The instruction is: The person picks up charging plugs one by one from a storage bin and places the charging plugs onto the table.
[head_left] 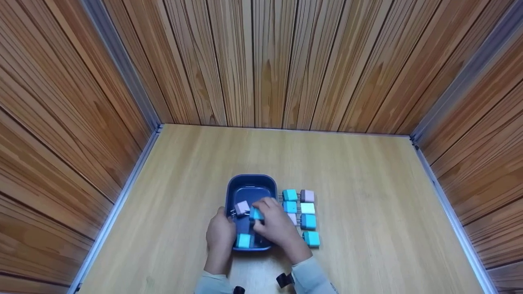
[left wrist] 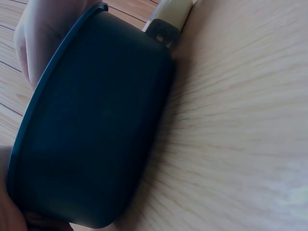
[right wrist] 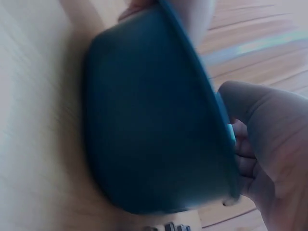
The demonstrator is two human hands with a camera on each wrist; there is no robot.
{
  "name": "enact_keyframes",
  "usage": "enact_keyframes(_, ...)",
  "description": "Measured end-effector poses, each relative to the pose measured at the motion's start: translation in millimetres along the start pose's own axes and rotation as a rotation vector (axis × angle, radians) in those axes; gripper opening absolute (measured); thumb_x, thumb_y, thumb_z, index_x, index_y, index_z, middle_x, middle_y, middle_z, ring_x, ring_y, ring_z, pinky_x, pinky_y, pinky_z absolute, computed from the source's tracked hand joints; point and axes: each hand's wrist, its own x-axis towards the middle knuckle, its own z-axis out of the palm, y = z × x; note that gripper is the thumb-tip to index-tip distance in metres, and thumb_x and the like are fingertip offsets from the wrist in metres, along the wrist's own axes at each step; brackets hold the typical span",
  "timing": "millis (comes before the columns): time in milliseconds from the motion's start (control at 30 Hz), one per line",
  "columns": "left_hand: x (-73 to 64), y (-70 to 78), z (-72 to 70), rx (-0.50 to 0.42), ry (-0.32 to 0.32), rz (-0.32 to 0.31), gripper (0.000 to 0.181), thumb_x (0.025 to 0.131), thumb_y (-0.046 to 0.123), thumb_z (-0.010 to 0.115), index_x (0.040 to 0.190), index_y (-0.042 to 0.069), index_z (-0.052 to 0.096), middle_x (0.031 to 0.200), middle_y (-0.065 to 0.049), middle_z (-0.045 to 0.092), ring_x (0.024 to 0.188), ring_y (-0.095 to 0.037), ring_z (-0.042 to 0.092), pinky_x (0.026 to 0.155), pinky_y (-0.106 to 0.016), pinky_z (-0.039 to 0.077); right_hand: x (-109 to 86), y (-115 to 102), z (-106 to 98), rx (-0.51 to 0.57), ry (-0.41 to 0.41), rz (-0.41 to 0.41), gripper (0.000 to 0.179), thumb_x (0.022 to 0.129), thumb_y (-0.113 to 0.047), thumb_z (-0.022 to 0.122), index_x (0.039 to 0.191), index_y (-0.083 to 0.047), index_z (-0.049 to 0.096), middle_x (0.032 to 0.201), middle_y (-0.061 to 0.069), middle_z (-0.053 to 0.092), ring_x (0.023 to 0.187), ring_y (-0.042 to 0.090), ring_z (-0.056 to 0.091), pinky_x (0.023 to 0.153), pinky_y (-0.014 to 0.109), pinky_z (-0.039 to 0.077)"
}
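Note:
A dark blue plastic bin (head_left: pixel 251 178) stands on the table; its outer wall fills much of the left wrist view (left wrist: pixel 96 110) and the right wrist view (right wrist: pixel 149 110). My left hand (head_left: pixel 221 234) grips the bin's left side near the rim. Over the bin's interior, my right hand (head_left: pixel 278 222) pinches a blue plug charger (head_left: pixel 255 214) between thumb and fingers. Inside lie a lilac plug charger (head_left: pixel 242 208), prongs to the left, and a turquoise plug charger (head_left: pixel 244 241) near the front wall.
Two columns of plug chargers lie right of the bin, among them a turquoise one (head_left: pixel 289 194), a lilac one (head_left: pixel 307 196), a pale green one (head_left: pixel 307 208) and a blue one (head_left: pixel 308 221). My right hand partly covers one. Wood-panelled walls (head_left: pixel 267 61) enclose the table (head_left: pixel 367 196).

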Motion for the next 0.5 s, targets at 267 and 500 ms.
enact_keyframes(267, 1.9, 1.7, -1.7, 0.019, 0.003, 0.016, 0.041, 0.101, 0.010, 0.051, 0.141, 0.002, 0.054, 0.130, -0.022, 0.066, 0.117, -0.038, 0.066, 0.092, -0.056, 0.053, -12.8, 4, -14, 0.001, 0.000, -0.050, 0.047, 0.092, -0.030, 0.068, 0.138, -0.018, 0.063, 0.134, -0.003, 0.058, 0.124, 0.016, 0.052, 0.105, 0.040, 0.049)
enact_keyframes(500, 1.7, 2.5, -2.1, 0.017, -0.016, -0.012, 0.041, 0.099, 0.009, 0.053, 0.140, 0.003, 0.054, 0.130, -0.021, 0.066, 0.117, -0.037, 0.066, 0.093, -0.056, 0.052, -23.2, 5, -21, 0.015, 0.011, -0.070, 0.046, 0.094, -0.027, 0.065, 0.139, -0.017, 0.062, 0.137, -0.002, 0.057, 0.127, 0.019, 0.050, 0.109, 0.044, 0.046)
